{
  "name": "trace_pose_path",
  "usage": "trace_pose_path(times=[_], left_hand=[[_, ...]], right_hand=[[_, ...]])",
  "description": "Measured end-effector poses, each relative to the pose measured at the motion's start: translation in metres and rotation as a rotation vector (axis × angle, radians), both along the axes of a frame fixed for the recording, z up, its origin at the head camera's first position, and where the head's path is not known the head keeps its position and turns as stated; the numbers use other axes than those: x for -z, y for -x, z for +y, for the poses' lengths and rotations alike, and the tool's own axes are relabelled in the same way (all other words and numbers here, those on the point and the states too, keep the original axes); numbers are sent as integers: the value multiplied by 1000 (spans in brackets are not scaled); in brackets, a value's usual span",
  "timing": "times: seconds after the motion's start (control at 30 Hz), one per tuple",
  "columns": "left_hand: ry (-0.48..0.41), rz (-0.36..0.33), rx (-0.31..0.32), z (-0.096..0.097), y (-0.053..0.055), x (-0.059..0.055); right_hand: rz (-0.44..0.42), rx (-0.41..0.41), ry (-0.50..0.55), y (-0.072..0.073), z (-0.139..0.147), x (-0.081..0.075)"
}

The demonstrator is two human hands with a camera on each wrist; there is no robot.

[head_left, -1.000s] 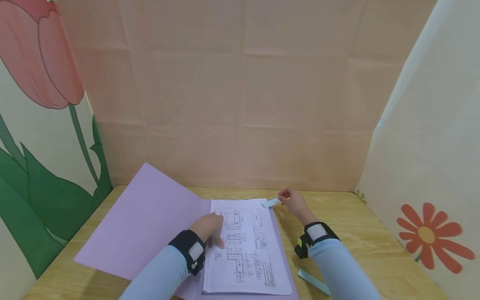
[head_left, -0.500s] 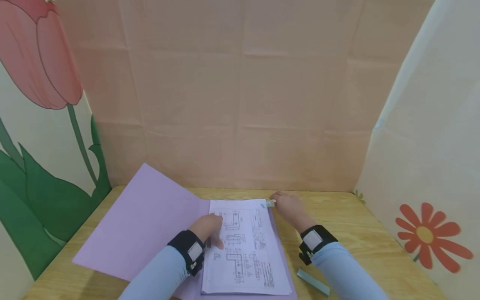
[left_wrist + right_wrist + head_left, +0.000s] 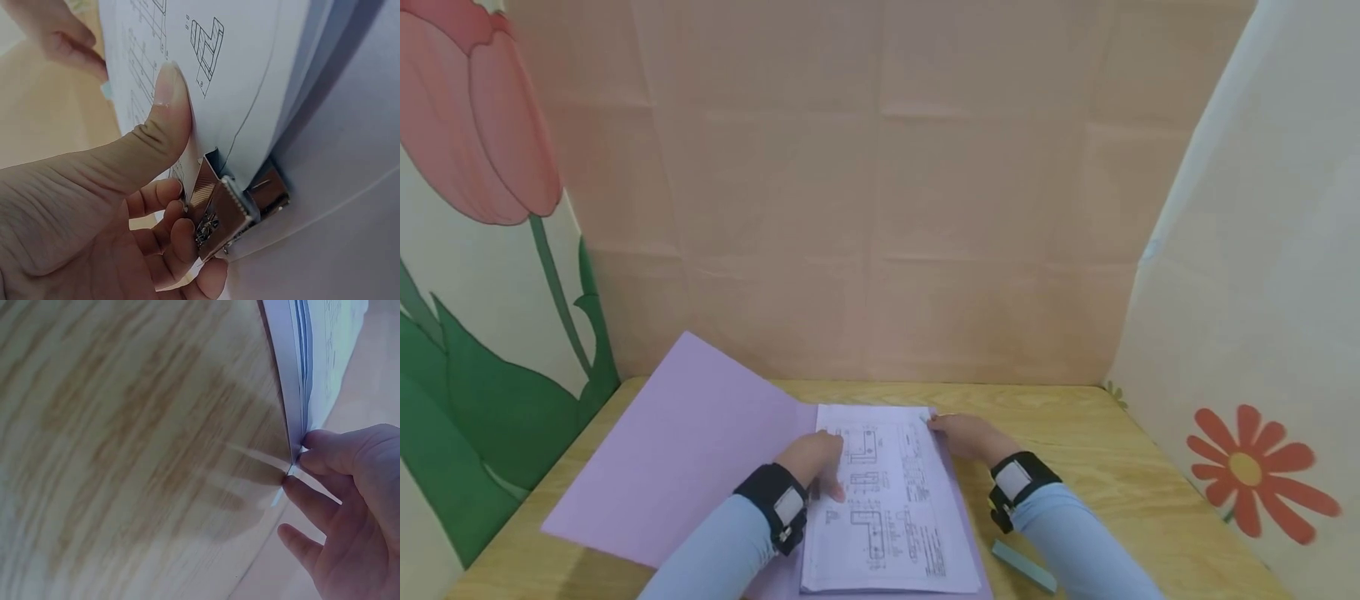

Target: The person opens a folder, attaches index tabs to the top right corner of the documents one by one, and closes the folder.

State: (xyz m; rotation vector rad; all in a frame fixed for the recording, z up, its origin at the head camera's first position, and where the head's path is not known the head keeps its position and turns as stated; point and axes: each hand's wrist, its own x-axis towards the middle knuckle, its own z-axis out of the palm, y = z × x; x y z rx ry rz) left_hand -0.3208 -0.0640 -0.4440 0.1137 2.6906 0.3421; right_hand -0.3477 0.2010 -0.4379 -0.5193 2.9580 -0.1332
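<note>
A lilac folder (image 3: 700,458) lies open with a stack of printed drawing sheets (image 3: 917,517) on its right side. My left hand (image 3: 814,462) is at the stack's left edge. In the left wrist view its thumb rests on the top sheet, and its fingers curl against the folder's metal clip (image 3: 228,212). My right hand (image 3: 973,437) pinches the stack's upper right corner. A pale green strip (image 3: 278,495) pokes out from between its fingertips there; the rest of it is hidden. Another pale green strip (image 3: 1024,568) lies on the table by the right forearm.
The wooden table (image 3: 1097,467) meets a plain wall covering (image 3: 872,208) at the back. Patterned sheets with a tulip (image 3: 490,125) and a red flower (image 3: 1247,471) stand at the sides. The folder's cover tilts up on the left.
My right hand has moved left and closer with the pale green strip, from beyond the stack's corner onto it. The left hand keeps its place.
</note>
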Motion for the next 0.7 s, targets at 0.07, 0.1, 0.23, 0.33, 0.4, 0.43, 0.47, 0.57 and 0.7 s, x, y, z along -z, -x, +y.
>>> trace_pose_path(times=[0.07, 0.1, 0.23, 0.33, 0.4, 0.43, 0.47, 0.57, 0.7], left_hand=[[-1, 5, 1, -1, 0, 0], [-5, 10, 0, -1, 0, 0], [-28, 17, -1, -1, -1, -2], [-40, 16, -6, -1, -1, -3], [-36, 12, -8, -1, -1, -4], [-32, 11, -6, -1, -2, -4], [-25, 11, -1, -1, -2, -5], [0, 18, 21, 1, -4, -8], [116, 56, 93, 7, -13, -21]], right_hand=[[4, -7, 2, 0, 0, 0], [5, -9, 5, 0, 0, 0], [10, -28, 7, 0, 0, -1], [0, -19, 25, -1, 0, -3], [-17, 4, 31, -1, 0, -4], [-27, 23, 38, -1, 0, -5], [-35, 37, 41, -1, 0, -5], [-57, 79, 37, -4, 0, -7], [-65, 99, 26, -6, -2, -10]])
